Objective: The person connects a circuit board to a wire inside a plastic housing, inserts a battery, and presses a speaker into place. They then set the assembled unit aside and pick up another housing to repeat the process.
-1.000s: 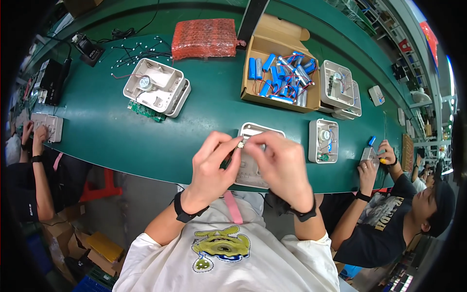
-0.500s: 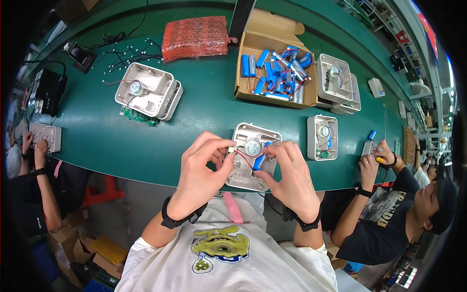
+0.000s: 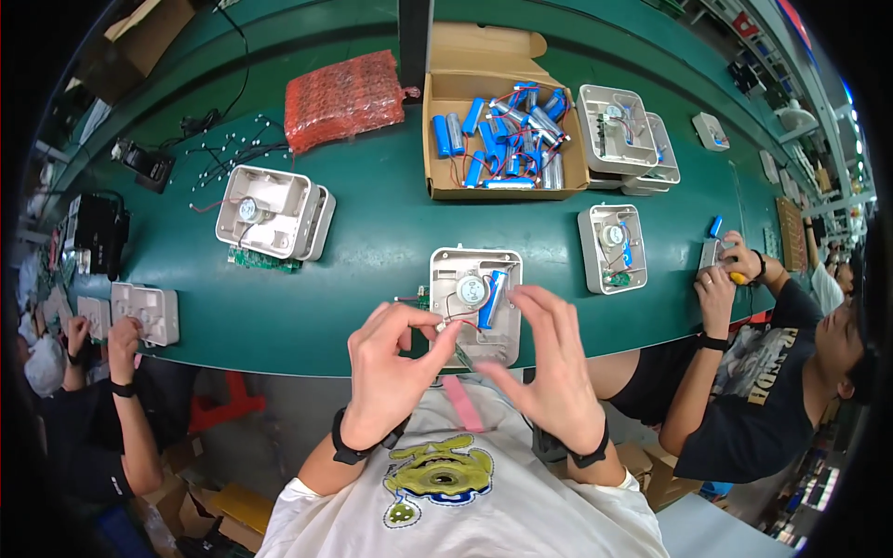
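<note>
In front of me a light-grey plastic housing (image 3: 502, 346) lies open side up. Inside it are a round silver part (image 3: 473, 290) with wires and a blue cylindrical battery (image 3: 492, 302), slanted to the right. My left hand (image 3: 395, 353) pinches a small white wire connector (image 3: 442, 327) over the housing's lower left. A thin greenish piece (image 3: 462, 356) shows below those fingertips, too small to make out. My right hand (image 3: 553, 377) is open beside the housing's right edge, fingers spread, holding nothing. A green circuit board (image 3: 423, 298) peeks out at the housing's left side.
A cardboard box (image 3: 502, 194) of blue batteries stands beyond the housing. Filled housings (image 3: 612, 249) sit to its right, stacked housings (image 3: 265, 209) to the left. A red bubble-wrap bundle (image 3: 344, 102) lies at the back. Co-workers' hands work at both sides.
My right hand has let go of the battery, which now lies in the housing, and has opened and moved down right. My left hand keeps its pinch, slightly lower. The view has shifted.
</note>
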Action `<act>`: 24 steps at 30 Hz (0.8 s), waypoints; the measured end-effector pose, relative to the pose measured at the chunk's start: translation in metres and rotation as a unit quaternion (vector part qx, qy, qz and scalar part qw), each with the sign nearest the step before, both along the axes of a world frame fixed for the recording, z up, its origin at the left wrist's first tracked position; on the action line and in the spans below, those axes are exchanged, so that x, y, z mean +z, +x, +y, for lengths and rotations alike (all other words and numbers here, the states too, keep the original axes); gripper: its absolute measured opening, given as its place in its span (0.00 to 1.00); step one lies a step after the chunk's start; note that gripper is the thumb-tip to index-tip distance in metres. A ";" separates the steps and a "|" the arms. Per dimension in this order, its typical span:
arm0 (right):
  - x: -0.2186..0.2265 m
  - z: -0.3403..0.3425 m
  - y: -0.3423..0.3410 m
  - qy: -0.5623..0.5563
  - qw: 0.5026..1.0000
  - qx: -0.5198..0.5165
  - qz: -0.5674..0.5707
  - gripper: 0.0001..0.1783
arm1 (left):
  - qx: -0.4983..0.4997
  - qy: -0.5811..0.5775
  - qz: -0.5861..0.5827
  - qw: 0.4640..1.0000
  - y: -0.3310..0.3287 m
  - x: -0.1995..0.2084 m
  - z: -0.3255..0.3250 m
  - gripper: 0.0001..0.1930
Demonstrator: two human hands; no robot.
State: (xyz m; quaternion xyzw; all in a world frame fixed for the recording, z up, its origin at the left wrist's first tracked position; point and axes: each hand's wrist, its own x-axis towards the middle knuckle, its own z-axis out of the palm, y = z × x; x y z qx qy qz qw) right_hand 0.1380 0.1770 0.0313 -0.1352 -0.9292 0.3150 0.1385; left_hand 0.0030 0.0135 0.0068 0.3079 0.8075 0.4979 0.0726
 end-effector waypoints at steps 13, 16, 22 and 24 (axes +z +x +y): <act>-0.020 -0.031 0.004 0.019 0.999 -0.034 0.022 0.57 | 0.062 0.118 0.102 0.986 0.027 -0.044 0.011 0.11; -0.021 -0.035 0.004 0.020 0.999 -0.039 0.026 0.57 | 0.078 0.117 0.132 0.981 0.028 -0.049 0.011 0.10; -0.021 -0.034 0.005 0.026 0.999 -0.036 0.022 0.57 | 0.002 0.094 0.170 0.981 0.030 -0.050 -0.001 0.10; -0.017 -0.035 0.005 0.024 0.999 -0.031 0.003 0.59 | -0.059 0.056 0.236 0.968 0.023 -0.044 -0.009 0.12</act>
